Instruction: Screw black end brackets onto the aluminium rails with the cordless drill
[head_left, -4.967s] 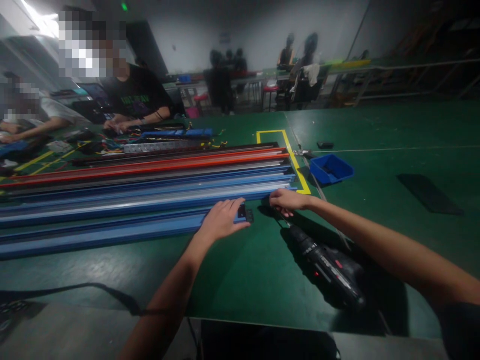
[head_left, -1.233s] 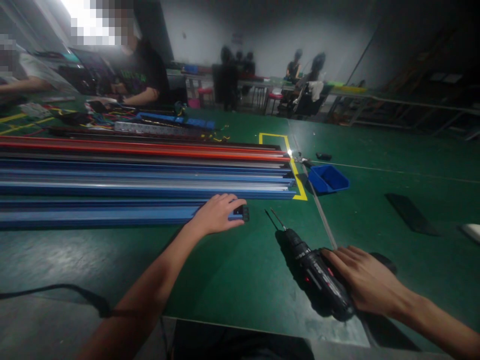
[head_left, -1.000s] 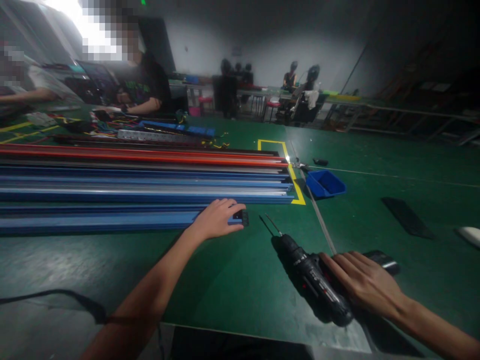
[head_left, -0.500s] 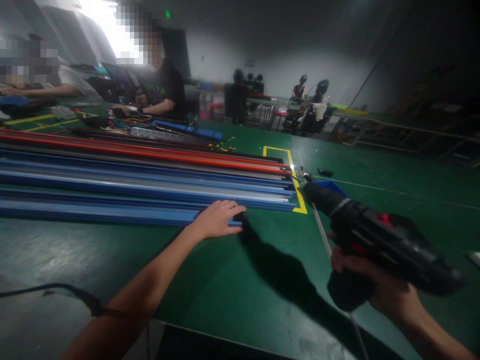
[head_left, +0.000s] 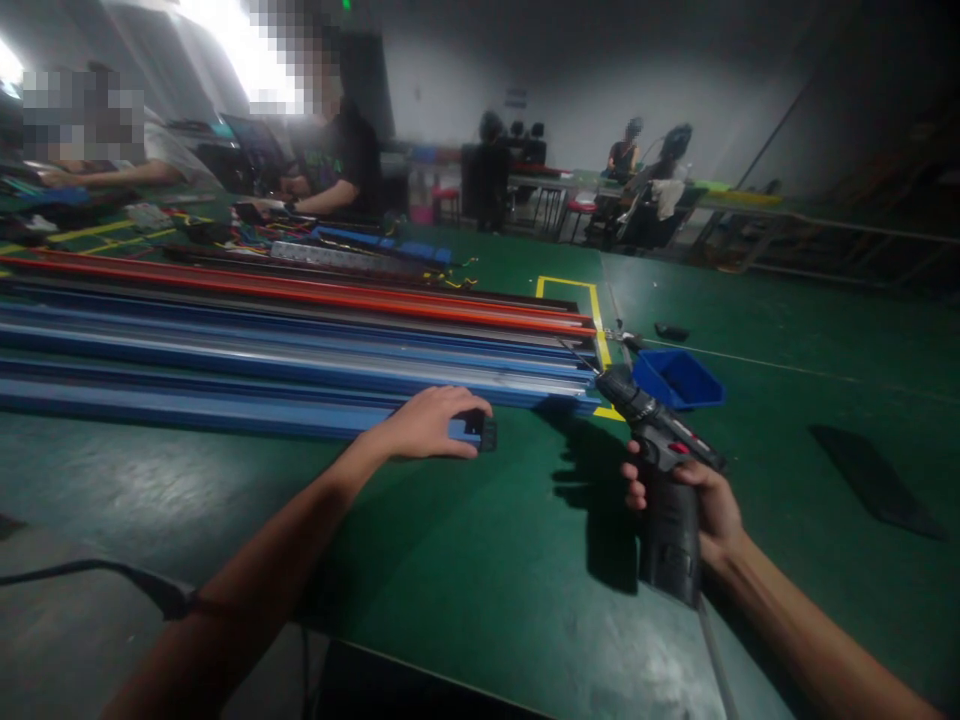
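My left hand (head_left: pixel 429 424) lies over the near end of a long blue metal profile (head_left: pixel 187 412), its fingers curled around the end where a small black end cap (head_left: pixel 487 433) sits. My right hand (head_left: pixel 694 500) is closed around the handle of a black cordless drill (head_left: pixel 660 470), held upright above the green table (head_left: pixel 480 570). The drill's bit points up and left toward the ends of the stacked profiles. The two hands are about a forearm's width apart.
Several long blue, grey and red profiles (head_left: pixel 300 330) lie side by side across the table. A blue plastic bin (head_left: pixel 679 378) stands right of their ends, beside yellow tape (head_left: pixel 598 330). A black flat strip (head_left: pixel 874 480) lies far right. Other people sit at the far left, others at distant benches.
My right hand picked the drill up off the table and now holds it upright by the handle, nearer the profile ends. My left hand has stayed on the blue profile's end.
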